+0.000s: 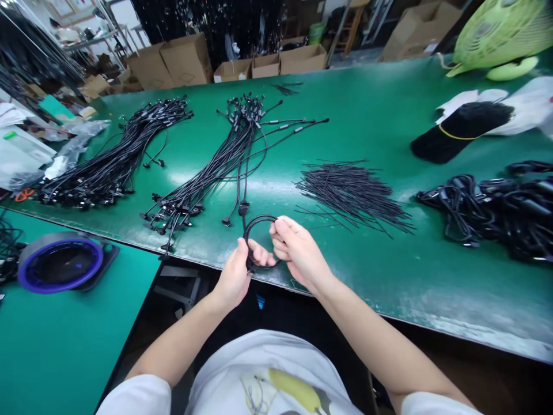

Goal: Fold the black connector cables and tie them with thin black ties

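Coiled black cable (259,230) between both hands (270,256).

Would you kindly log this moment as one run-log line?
left hand: holds cable loop | right hand: pinches same loop | place: near edge of green table

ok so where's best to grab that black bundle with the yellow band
Probably around the banded middle of the black bundle, coming from above: the yellow band cinches the strands there, and it lies on its side on the green table.
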Available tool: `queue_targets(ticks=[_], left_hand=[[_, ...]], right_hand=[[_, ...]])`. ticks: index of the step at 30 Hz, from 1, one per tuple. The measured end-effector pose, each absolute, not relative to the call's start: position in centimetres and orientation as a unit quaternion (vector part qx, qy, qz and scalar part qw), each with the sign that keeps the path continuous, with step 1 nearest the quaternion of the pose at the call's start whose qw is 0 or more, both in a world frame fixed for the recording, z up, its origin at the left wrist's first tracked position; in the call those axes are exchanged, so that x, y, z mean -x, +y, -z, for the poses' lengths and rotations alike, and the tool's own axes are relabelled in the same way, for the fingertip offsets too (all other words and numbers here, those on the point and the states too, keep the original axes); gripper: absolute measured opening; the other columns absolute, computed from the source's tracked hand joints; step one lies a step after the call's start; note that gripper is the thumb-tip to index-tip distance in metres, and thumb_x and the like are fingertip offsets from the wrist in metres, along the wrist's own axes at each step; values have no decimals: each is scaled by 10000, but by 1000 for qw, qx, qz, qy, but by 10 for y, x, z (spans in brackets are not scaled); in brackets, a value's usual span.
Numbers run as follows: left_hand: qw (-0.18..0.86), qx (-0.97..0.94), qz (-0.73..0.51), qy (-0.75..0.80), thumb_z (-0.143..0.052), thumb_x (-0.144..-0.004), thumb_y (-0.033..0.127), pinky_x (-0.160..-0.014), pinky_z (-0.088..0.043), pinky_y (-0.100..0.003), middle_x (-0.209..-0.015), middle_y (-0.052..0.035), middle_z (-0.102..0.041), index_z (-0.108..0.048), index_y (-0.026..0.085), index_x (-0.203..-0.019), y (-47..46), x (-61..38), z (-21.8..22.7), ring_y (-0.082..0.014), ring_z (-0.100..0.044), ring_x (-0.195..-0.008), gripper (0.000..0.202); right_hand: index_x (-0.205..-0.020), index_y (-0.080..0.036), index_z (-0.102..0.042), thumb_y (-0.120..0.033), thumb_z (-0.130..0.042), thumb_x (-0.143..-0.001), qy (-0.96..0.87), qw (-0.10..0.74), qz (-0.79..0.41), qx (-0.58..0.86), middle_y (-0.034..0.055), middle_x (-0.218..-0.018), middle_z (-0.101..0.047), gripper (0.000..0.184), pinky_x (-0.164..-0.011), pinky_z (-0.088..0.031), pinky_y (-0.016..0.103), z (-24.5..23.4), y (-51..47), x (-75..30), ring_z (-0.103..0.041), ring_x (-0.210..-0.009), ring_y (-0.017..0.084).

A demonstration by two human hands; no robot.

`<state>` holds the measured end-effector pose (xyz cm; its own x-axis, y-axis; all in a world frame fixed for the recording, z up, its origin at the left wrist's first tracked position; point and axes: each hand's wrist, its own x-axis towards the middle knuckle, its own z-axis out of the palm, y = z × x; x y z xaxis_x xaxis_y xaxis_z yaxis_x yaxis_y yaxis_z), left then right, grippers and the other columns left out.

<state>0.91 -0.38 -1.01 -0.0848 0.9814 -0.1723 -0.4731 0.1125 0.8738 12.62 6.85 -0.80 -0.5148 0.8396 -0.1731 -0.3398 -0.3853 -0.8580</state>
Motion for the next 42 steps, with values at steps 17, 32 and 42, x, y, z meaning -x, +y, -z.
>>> queue_targets(ticks=[17,32,42], left_hand=[[548,-597,-328,486,-281,-904,696,-651,-377,-288,-691,-6,-455,-472,171,-713,-28,8,27,-139,-422,-657,590],[811,-223,-405,359,-668,-813,520,-421,-303,-149,-584,92,-282,-525,152,-816,-29,-12,4,-38,-253,-455,395],[606,-565,-204,522,-352,-964,457,-522,-336,-239,-590,57,-402,-477,193,-805,-24,-9,7,-99,-379,-506,332]], right_hand=[[-860,-220,-464,-484,-717,-778,-372,417,-775,295,-57,-711,-511,374,-388,-342,166,1,29,-117,-420,-455,44],[-867,-210,-464,-375,-469,-950,-510,395,-720,255,-61,-698,-455,185,-476,-436,221,-9,64,-143,-471,-483,62],[-956,-126,-595,-193,-346,-999,-991,71,-25,106,61,-791,-600,262,-628,-422,308,8,56,-203,-548,-711,171]])
